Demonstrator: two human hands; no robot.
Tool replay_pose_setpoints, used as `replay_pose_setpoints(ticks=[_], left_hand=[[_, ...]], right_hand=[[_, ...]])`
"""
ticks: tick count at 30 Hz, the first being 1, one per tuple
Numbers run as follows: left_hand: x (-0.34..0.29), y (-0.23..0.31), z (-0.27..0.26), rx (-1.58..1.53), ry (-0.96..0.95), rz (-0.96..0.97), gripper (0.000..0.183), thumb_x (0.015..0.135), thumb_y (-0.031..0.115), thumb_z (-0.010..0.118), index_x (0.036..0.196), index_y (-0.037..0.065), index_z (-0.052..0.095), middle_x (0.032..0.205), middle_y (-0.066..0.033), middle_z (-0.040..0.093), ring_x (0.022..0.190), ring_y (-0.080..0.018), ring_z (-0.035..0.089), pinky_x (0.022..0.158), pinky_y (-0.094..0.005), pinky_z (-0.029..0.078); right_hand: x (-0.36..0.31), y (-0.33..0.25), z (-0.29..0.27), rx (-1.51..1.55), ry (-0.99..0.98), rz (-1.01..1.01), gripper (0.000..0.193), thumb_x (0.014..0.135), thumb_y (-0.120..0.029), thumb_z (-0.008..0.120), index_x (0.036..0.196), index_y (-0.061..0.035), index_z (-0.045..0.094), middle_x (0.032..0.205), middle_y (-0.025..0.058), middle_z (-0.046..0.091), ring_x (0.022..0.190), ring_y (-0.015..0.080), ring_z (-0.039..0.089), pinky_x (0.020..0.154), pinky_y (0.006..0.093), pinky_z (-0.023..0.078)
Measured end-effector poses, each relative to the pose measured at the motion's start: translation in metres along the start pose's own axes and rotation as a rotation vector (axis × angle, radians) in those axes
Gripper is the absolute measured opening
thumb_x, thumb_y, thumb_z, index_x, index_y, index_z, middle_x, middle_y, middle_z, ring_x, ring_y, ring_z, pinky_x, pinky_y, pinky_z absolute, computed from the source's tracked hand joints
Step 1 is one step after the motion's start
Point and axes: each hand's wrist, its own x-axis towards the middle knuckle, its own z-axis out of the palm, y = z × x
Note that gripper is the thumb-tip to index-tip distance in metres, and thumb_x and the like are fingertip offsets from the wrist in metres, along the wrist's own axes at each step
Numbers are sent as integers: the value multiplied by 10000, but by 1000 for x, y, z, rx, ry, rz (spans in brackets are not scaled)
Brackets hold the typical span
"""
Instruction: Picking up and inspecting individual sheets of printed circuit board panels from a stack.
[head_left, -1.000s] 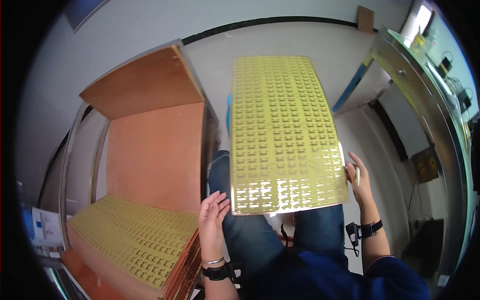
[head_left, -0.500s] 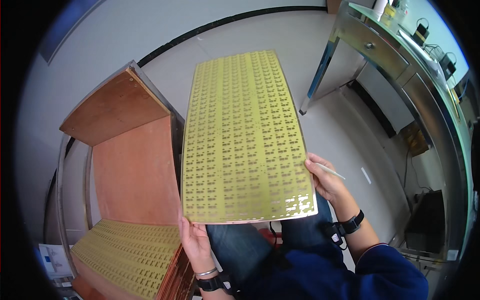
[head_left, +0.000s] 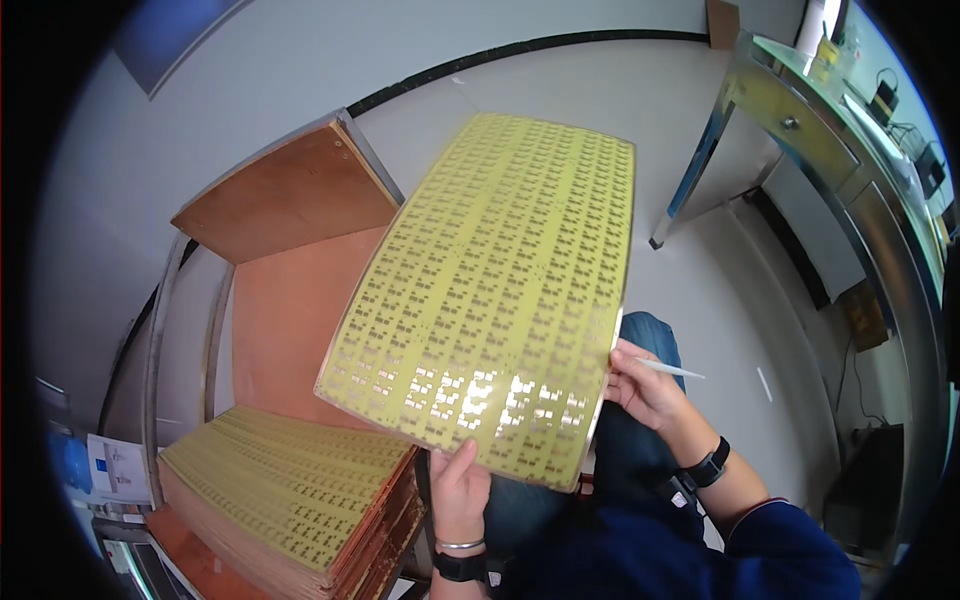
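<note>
A large yellow-green circuit board panel [head_left: 490, 280], patterned with rows of small metallic pads, is held up tilted in front of me. My left hand [head_left: 461, 488] pinches its near edge, thumb on top and fingers underneath. At the right edge, near the close corner, my right hand [head_left: 645, 385] grips the panel. A slim white pen-like stick [head_left: 672, 369] also sits in that right hand, pointing out to the right. Light glints off the pads along the panel's near part.
To the left, a stack of similar panels [head_left: 290, 490] lies on a rack with a wooden back board [head_left: 290, 195] and a reddish board [head_left: 300, 310]. A metal desk [head_left: 790, 125] with a drawer stands at right, bearing cables and bottles. My knee [head_left: 650, 335] is below the panel.
The panel has turned clockwise, its far end swinging right and its near left corner moving left toward the stack. My left hand has shifted along the near edge, away from the corner.
</note>
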Motion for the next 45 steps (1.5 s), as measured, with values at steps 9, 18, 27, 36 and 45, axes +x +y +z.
replay_pose_setpoints(ticks=[9,18,27,36,45], left_hand=[[-2,29,-56,14,-32,69,533,854,-3,495,1353,19,308,1338,-140,407,1229,-284,395,1023,-430,318],[-12,45,-11,916,15,300,671,853,380,547,1281,-104,365,1331,-218,366,1191,-311,374,1014,-375,272],[0,31,-31,636,12,197,562,915,229,510,1358,-36,287,1353,-166,355,1184,-232,379,1007,-352,310],[2,36,-12,366,138,41,595,952,419,340,1370,-2,284,1386,-130,323,1208,-276,354,1018,-388,302],[16,43,-32,314,137,63,580,959,410,327,1370,2,281,1381,-132,323,1202,-281,361,1015,-395,304]], right_hand=[[-8,-76,-30,102,102,-483,435,928,-162,444,1333,-55,326,1253,103,501,1101,211,538,871,344,487],[-85,-134,-38,-22,251,-949,509,908,-110,454,1366,-4,261,1299,175,435,1161,260,491,923,377,471],[-120,-132,-41,-191,250,-894,437,882,-114,517,1257,72,391,1072,157,569,914,184,615,732,264,558],[-125,-134,-32,-281,265,-854,423,889,-113,489,1251,86,400,1130,198,546,990,225,593,792,307,538],[-135,-152,-36,-198,497,-1058,344,902,-156,488,1149,83,505,1008,148,617,860,161,627,719,245,529]])
